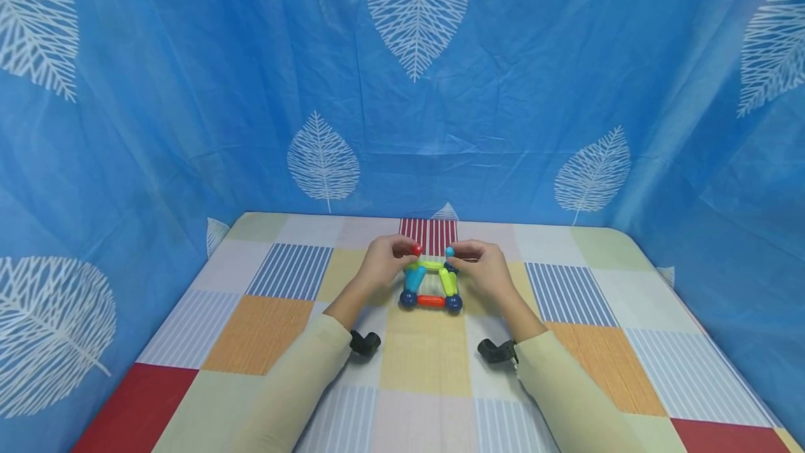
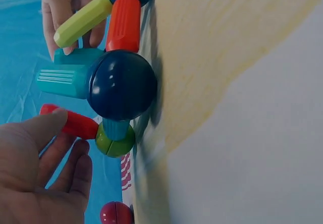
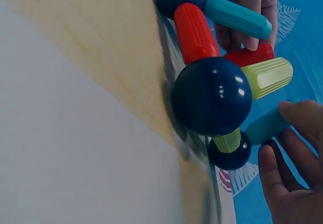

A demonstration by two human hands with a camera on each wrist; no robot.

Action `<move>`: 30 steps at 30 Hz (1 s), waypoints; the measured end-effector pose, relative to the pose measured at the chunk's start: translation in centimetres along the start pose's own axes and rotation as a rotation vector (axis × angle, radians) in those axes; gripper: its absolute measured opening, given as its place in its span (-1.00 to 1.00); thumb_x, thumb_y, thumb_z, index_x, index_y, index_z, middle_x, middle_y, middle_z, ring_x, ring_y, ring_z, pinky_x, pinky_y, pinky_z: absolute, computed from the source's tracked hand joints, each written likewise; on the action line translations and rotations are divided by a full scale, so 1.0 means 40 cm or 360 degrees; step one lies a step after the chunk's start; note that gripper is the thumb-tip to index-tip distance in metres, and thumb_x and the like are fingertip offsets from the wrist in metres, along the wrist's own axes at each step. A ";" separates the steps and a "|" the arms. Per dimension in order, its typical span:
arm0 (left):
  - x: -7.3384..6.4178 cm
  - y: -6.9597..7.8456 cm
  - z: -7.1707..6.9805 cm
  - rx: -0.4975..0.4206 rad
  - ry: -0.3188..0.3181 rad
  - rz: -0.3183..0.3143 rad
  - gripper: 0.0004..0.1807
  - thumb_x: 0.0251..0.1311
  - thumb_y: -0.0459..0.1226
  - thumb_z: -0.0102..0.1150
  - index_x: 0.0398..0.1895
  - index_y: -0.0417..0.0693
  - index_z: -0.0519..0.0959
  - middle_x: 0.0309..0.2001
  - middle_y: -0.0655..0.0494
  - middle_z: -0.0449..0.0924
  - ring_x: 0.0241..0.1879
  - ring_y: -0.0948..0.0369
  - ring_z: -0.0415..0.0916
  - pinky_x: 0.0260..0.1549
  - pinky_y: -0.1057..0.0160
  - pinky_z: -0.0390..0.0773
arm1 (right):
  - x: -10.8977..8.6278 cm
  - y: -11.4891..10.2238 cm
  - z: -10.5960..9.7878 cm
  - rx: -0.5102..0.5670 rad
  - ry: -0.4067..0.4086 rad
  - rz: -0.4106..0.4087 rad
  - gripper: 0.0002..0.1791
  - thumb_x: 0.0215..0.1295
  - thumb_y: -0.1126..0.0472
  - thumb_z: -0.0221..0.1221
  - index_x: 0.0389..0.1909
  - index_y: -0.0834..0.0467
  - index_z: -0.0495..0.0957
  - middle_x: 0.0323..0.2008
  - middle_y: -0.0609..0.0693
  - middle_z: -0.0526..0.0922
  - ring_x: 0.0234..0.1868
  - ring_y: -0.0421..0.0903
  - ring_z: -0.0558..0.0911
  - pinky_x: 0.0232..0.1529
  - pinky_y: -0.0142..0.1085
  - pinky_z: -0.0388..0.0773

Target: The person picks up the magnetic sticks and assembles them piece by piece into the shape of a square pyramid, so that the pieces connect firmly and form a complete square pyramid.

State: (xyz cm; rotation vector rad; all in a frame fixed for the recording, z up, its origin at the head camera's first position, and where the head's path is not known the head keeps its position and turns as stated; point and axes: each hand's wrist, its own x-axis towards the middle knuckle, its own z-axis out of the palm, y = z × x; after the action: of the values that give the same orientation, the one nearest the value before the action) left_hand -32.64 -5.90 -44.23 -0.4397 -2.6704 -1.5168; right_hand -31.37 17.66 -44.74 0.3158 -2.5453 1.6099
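A frame of toy rods and balls stands on the table. My left hand [image 1: 380,262] pinches an upright red rod [image 2: 78,123] on the green ball [image 2: 115,142] at the back left. On the back right dark blue ball [image 3: 230,156], my right hand [image 1: 486,268] grips an upright teal rod [image 3: 267,125]. Two dark blue balls, left [image 1: 408,299] and right [image 1: 453,304], form the front corners, joined by a red-orange rod [image 1: 431,300]. From the front left ball rises a teal rod [image 2: 63,80]; from the front right, a yellow-green rod [image 3: 270,76].
Past the left hand lies a red ball [image 2: 116,213], seen only in the left wrist view. The patchwork tablecloth [image 1: 428,355] covers the table. Blue leaf-print curtains [image 1: 465,124] enclose the back and sides. Black mounts [image 1: 365,343] sit at both wrists.
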 end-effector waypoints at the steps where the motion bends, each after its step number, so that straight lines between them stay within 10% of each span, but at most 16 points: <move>1: 0.000 0.002 0.001 0.0015 -0.0015 0.0015 -0.72 0.27 -0.32 0.38 0.04 -0.10 0.71 -0.06 0.02 0.77 -0.03 0.11 0.68 0.05 0.16 0.69 | -0.002 -0.001 0.001 -0.0009 -0.0015 -0.0007 -0.64 0.27 0.24 0.40 0.06 0.23 0.69 0.01 0.18 0.77 0.05 0.13 0.74 0.15 -0.07 0.66; 30: -0.007 -0.001 0.005 0.0110 -0.0143 0.0050 -0.77 0.26 -0.32 0.39 -0.02 0.00 0.73 -0.08 0.12 0.73 -0.05 0.17 0.64 0.09 0.17 0.68 | -0.011 -0.001 0.013 -0.0111 -0.0129 -0.0005 -0.72 0.28 0.28 0.38 0.01 0.15 0.75 -0.01 0.11 0.78 0.05 0.07 0.75 0.12 -0.16 0.68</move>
State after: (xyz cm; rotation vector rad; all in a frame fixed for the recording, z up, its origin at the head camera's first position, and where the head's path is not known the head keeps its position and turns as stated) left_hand -32.37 -5.80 -44.44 -0.5563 -2.7593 -1.4243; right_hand -30.93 17.23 -45.02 0.3859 -2.6521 1.5332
